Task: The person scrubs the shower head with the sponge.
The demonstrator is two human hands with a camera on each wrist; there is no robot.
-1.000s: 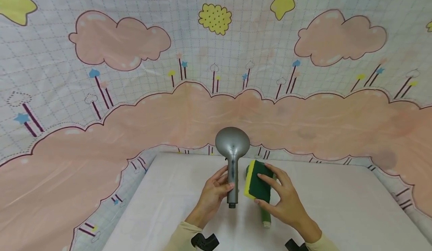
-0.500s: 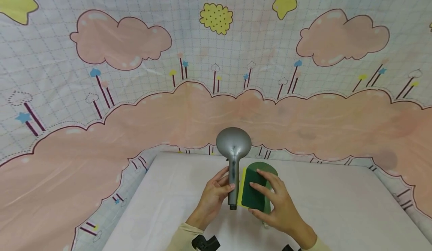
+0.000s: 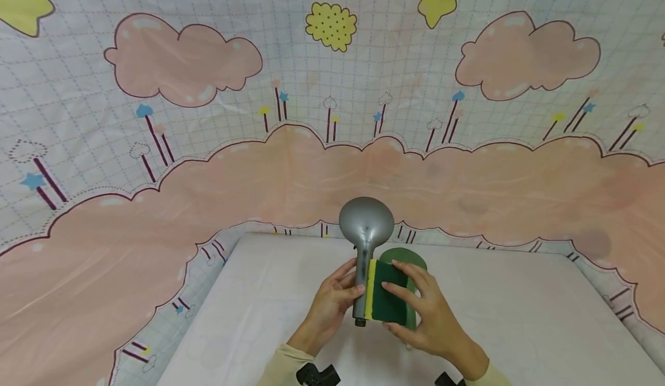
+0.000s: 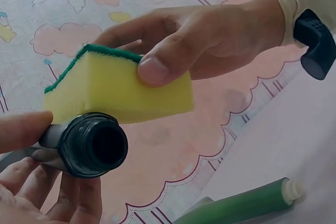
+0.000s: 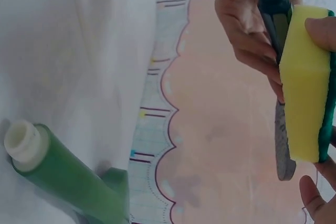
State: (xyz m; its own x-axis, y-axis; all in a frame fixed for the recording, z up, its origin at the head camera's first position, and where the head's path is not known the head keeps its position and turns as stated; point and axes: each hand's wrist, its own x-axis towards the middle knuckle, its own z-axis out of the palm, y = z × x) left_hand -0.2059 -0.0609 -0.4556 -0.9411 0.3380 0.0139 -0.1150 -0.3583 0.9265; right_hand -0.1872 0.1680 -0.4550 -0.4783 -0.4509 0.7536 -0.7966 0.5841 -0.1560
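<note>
My left hand (image 3: 328, 308) grips the handle of a grey shower head (image 3: 366, 221), held upright above the table with its round head at the top. Its dark threaded end (image 4: 97, 145) faces the left wrist camera. A yellow sponge with a dark green scouring side (image 3: 389, 291) is pinched between the thumb and fingers of my right hand (image 3: 433, 317). The sponge's yellow face lies against the right side of the handle. Behind the sponge, a green shower head (image 3: 415, 256) lies on the table, partly hidden in the head view; its pale threaded end (image 5: 23, 142) shows in the right wrist view.
A white-covered table (image 3: 249, 293) spreads beneath both hands. Beyond its back edge is a cloth backdrop (image 3: 208, 178) printed with clouds and stars. A dark wrist camera mount (image 3: 318, 374) sits on the left sleeve.
The sponge has moved left and slightly down, from apart to against the grey handle, uncovering more of the green shower head's round part. The grey shower head has shifted slightly right.
</note>
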